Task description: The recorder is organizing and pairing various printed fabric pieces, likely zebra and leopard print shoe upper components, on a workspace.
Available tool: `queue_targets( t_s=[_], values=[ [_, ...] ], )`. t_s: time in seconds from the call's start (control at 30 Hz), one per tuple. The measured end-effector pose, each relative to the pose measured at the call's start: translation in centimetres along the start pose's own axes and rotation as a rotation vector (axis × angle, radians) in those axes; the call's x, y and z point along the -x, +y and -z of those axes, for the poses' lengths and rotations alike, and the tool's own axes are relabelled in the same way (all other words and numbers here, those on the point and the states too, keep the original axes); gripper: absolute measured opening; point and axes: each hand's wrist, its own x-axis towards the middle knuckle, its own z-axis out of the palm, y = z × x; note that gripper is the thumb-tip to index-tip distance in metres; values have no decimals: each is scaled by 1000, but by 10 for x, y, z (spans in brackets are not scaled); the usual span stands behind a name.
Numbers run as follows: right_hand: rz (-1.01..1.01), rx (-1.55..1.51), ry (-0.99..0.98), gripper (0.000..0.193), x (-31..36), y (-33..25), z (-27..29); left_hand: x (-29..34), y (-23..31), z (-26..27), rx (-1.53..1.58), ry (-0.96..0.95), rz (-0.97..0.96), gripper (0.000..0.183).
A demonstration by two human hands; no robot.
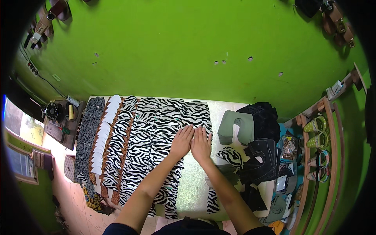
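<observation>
Both hands lie flat, side by side, on the lower end of a row of zebra-print fabric pieces (pixel 196 111) near the middle of the table. My left hand (pixel 182 141) rests with fingers stretched out, its edge close to the neighbouring zebra rows (pixel 164 135). Beside it, my right hand (pixel 201 144) is also stretched flat, its fingertips on the zebra print. Neither hand grips anything. Further left, overlapping white curved pieces (pixel 103 137) lie in a column over brown spotted fabric (pixel 94 156), next to a dark grey patterned column (pixel 88 137).
Right of my hands lie grey-green U-shaped pieces (pixel 225 127), a zebra scrap (pixel 232 156) and black cut pieces (pixel 260 160). A wooden rack (pixel 333 156) with sandals (pixel 314 125) stands at the right. A green wall (pixel 176 51) rises behind the table (pixel 192 188).
</observation>
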Motion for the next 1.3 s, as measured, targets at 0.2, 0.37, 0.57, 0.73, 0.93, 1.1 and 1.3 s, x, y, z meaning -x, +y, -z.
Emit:
queue_targets(
  t_s=[0.2,0.37,0.57,0.73,0.93,1.1,1.3],
  values=[
    [-24,37,-88,55,6,7,-14,2,-3,-4,-139,-274,52,51],
    [-74,38,-234,54,7,6,-3,0,7,4,-133,-378,105,52],
    [-7,27,-100,48,55,-4,19,41,39,13,46,-40,14,47],
    [15,-45,26,22,111,-4,41,83,80,23,186,-102,80,29],
    [-7,-27,338,21,181,20,92,111,104,39,255,0,45,18],
    [-31,6,345,26,235,60,111,145,164,26,287,-286,215,30],
    [-70,28,7,51,264,87,111,174,223,12,279,-200,399,64]
  ],
)
